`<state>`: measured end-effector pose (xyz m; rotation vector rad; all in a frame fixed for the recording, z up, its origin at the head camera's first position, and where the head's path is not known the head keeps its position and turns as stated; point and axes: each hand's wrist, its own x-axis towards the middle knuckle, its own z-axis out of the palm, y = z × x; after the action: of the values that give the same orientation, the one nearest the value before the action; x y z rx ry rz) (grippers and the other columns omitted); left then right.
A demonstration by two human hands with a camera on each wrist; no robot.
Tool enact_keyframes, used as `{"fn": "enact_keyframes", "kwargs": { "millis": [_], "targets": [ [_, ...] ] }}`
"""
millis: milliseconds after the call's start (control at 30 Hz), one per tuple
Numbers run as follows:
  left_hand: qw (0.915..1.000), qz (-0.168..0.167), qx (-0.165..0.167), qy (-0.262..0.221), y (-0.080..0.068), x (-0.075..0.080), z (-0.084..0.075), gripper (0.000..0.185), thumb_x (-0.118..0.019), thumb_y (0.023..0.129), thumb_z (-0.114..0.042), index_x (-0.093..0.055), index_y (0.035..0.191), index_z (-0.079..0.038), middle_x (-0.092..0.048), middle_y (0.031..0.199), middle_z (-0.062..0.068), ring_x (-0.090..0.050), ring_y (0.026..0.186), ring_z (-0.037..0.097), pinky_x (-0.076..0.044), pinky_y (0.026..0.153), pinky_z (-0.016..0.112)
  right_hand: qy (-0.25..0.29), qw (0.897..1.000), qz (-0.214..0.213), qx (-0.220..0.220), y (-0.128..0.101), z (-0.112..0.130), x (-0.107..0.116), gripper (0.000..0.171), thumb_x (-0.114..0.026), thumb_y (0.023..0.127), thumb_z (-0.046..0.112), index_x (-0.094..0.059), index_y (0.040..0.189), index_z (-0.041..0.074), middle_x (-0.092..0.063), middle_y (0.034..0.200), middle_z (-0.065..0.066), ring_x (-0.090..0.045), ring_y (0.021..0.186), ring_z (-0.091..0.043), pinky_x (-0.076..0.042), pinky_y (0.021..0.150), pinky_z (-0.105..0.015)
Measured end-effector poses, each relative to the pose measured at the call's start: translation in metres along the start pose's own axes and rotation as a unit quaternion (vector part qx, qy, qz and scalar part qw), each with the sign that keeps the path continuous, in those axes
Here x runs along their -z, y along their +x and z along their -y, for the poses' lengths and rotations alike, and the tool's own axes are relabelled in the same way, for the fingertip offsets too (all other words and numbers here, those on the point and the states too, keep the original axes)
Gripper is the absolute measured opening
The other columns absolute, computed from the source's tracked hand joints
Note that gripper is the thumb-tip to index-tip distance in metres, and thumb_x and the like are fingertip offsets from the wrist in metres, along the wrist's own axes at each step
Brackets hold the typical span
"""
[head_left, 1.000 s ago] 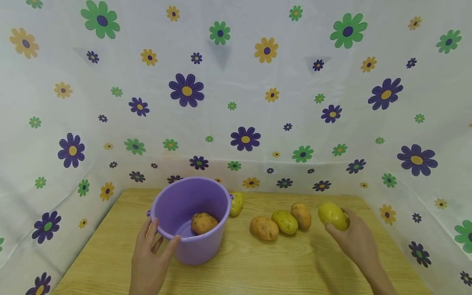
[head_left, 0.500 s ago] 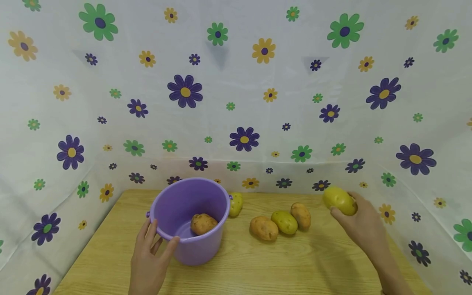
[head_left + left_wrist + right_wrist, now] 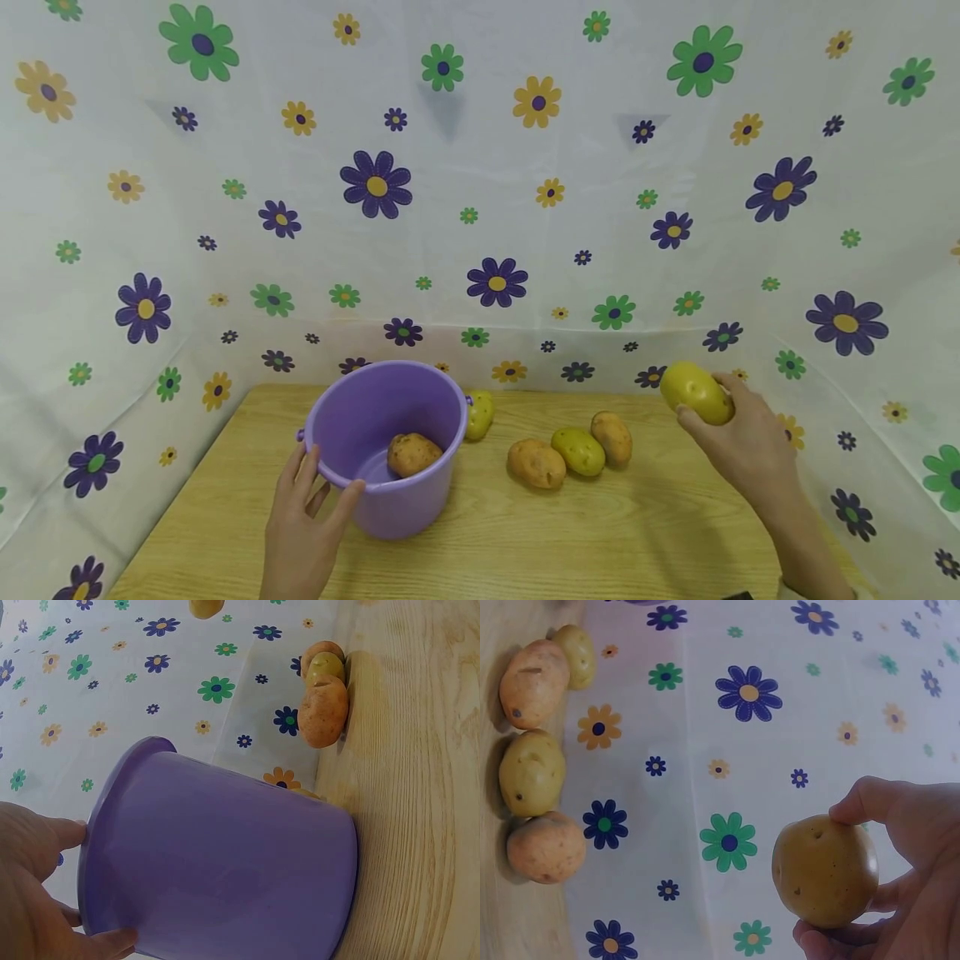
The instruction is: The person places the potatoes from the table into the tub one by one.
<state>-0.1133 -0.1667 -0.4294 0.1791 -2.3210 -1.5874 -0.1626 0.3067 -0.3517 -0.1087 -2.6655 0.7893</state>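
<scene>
My left hand [image 3: 303, 525] holds the purple bucket [image 3: 405, 508] at its near left rim, thumb on the rim and fingers spread along it. The bucket stands tilted slightly in the head view, with a brown potato [image 3: 414, 455] inside. My right hand [image 3: 750, 437] grips a smooth yellow potato [image 3: 696, 392] between thumb and fingers, raised above the table's right side. In the right wrist view this potato [image 3: 825, 871] shows dark specks. Between bucket and right hand lie a tan potato [image 3: 536, 464], a yellow-green potato [image 3: 578, 452] and a brownish potato [image 3: 612, 438], close together.
Another yellow-green potato [image 3: 479, 415] lies behind the bucket's right side, partly hidden. The wooden table [image 3: 540, 550] ends at a white flowered cloth [image 3: 435, 250] that rises behind and along both sides.
My right hand has lifted the yellow potato upward, slightly to the right and away from the table. The left hand and bucket have stayed put.
</scene>
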Motion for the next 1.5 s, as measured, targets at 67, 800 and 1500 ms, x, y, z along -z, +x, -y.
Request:
{"fn": "enact_keyframes", "kwargs": {
  "millis": [67, 800, 1500],
  "targets": [
    [1.0000, 0.000, 0.001, 0.001, 0.000, 0.000, 0.000, 0.086, -0.077, 0.097, -0.027, -0.029, 0.159, 0.005, -0.016, 0.169, 0.018, -0.038, 0.145, 0.041, -0.040, 0.101, 0.003, 0.003, 1.000, 0.008, -0.005, 0.000, 0.000, -0.001, 0.076, -0.067, 0.098, 0.036, -0.038, 0.150, -0.011, -0.056, 0.112, -0.031, -0.055, 0.080, -0.032, -0.043, 0.055, -0.027],
    [0.9998, 0.008, 0.009, 0.014, 0.002, 0.002, 0.001, 0.089, -0.077, 0.096, -0.034, -0.028, 0.160, 0.003, -0.014, 0.170, 0.016, -0.035, 0.148, 0.039, -0.039, 0.108, 0.012, 0.048, 0.998, 0.032, 0.038, 0.002, 0.034, -0.032, 0.071, -0.070, 0.096, 0.030, -0.043, 0.149, -0.009, -0.063, 0.114, -0.027, -0.057, 0.077, -0.028, -0.049, 0.057, -0.030],
    [0.9997, 0.010, 0.014, 0.016, 0.001, 0.002, 0.001, 0.088, -0.077, 0.096, -0.033, -0.028, 0.161, 0.002, -0.014, 0.170, 0.014, -0.035, 0.148, 0.038, -0.040, 0.109, 0.015, 0.075, 0.994, 0.052, 0.062, 0.000, 0.089, -0.065, 0.067, -0.074, 0.092, 0.029, -0.050, 0.145, -0.003, -0.065, 0.119, -0.021, -0.062, 0.088, -0.029, -0.059, 0.068, -0.037]
  ]
}}
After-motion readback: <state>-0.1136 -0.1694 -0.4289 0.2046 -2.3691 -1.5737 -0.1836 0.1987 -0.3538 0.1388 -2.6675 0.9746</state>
